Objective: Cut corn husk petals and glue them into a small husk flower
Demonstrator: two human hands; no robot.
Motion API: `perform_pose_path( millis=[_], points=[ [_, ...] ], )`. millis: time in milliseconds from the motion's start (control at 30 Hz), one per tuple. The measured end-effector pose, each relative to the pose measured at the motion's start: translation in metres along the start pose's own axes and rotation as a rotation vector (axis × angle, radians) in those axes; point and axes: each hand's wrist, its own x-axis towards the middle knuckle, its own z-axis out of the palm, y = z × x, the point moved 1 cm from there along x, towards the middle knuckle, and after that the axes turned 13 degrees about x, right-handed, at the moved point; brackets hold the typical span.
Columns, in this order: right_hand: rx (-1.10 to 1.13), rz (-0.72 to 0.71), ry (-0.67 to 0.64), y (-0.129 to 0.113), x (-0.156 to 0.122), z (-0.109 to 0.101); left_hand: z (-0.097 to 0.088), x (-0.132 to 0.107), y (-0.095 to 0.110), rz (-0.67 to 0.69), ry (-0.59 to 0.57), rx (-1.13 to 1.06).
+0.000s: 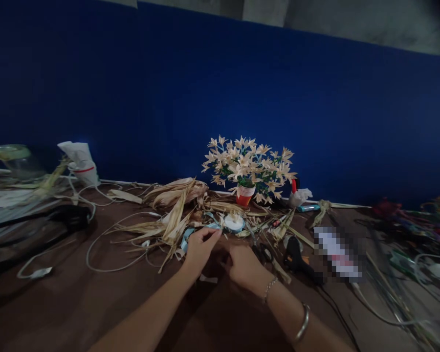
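My left hand (199,252) and my right hand (244,266) meet over the brown table (77,303), fingers pinched close together around something too small and dark to make out. Just beyond the fingertips lies a white tape roll (233,223) with light blue ribbon (186,238) beside it. Dried straw-coloured leaves (176,205) are heaped left of the hands. A pot of pale handmade flowers (248,168) in a red and white cup stands behind, against the blue wall. My right wrist wears bracelets.
A black glue gun (297,258) and scissors (264,252) lie right of my hands. White cables (106,234) loop across the left side. A jar (16,161) and a white bag (80,161) stand far left. Colourful clutter (418,220) fills the right.
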Motion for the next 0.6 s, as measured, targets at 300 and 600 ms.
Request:
perform_pose_path(
  millis=[300,600],
  points=[
    [0.911,0.212,0.087,0.012,0.006,-0.005,0.001,-0.004,0.008,-0.068,-0.017,-0.118],
    [1.596,0.483,0.013,0.011,0.003,-0.009,0.007,-0.014,0.013,0.011,-0.168,-0.324]
  ],
)
